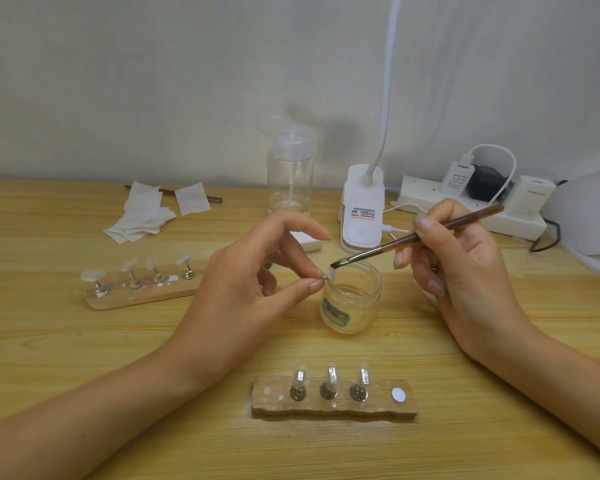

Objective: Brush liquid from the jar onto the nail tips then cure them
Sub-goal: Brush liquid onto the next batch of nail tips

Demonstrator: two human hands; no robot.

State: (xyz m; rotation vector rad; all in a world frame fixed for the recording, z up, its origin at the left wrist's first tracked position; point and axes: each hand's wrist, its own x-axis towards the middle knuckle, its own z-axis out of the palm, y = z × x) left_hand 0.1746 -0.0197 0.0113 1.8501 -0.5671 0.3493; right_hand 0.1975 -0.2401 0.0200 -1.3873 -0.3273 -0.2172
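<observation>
Left hand pinches one tip; right hand grips one brush, bristles touching tip. One jar beneath; two holders.

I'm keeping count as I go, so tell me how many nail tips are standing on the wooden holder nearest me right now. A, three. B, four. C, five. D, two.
A: the near wooden holder carries three nail tips on metal stands; its rightmost spot shows only a bare round disc, while the left hand pinches another tip at the jar rim.
</observation>
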